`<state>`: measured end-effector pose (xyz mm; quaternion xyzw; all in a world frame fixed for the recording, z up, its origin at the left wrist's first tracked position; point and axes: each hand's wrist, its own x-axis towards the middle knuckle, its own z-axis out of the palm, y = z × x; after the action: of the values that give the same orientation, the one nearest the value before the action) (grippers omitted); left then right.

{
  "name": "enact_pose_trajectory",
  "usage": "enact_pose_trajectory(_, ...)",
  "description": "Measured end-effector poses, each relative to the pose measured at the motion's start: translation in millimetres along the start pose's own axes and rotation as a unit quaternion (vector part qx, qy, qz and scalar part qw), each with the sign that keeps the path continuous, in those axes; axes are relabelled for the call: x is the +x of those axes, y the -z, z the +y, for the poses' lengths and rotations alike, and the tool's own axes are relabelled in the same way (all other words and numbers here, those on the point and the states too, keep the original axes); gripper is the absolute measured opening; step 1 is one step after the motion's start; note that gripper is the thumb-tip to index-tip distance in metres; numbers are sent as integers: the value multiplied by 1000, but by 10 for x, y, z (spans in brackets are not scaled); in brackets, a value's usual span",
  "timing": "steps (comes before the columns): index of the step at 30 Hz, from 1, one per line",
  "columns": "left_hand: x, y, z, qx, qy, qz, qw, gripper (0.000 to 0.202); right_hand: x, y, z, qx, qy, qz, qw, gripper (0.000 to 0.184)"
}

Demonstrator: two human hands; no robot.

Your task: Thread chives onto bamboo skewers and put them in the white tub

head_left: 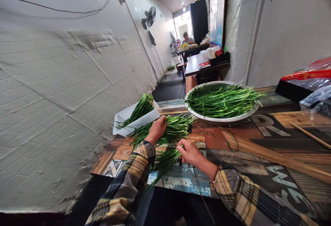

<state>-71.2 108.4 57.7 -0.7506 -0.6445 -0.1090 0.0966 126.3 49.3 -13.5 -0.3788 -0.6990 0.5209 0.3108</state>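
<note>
Long green chives lie in a loose pile (178, 126) on the table in front of me. My left hand (157, 129) is at the near side of this pile, its fingers curled in on some stalks; the fingertips are partly hidden. Lower and to the right, my right hand (190, 151) pinches a small bunch of chives (165, 158) together with a thin bamboo skewer (198, 184). The skewer slants down past the table's front edge. The leaves of this bunch hang to the lower left.
A white plastic tray (141, 120) with bundled chives stands at the left. Behind to the right, a metal basin (219, 118) holds more chives. Many bamboo skewers (274, 155) lie on the right, near plastic bags (317, 98). A person (188, 39) sits far back.
</note>
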Motion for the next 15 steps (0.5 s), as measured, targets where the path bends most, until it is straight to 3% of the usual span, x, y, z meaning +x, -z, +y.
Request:
enact_pose_trajectory(6, -28, 19, 96, 17, -27, -28, 999, 12, 0, 2, 24, 1, 7, 1, 1000, 9)
enact_pose_trajectory(10, -62, -90, 144, 14, -39, -61, 997, 9, 3, 2, 30, 3, 10, 3, 1000, 9)
enact_pose_trajectory(15, -48, -203, 180, 12, -24, -58, 998, 6, -3, 9, -2, -1, 6, 1, 1000, 9)
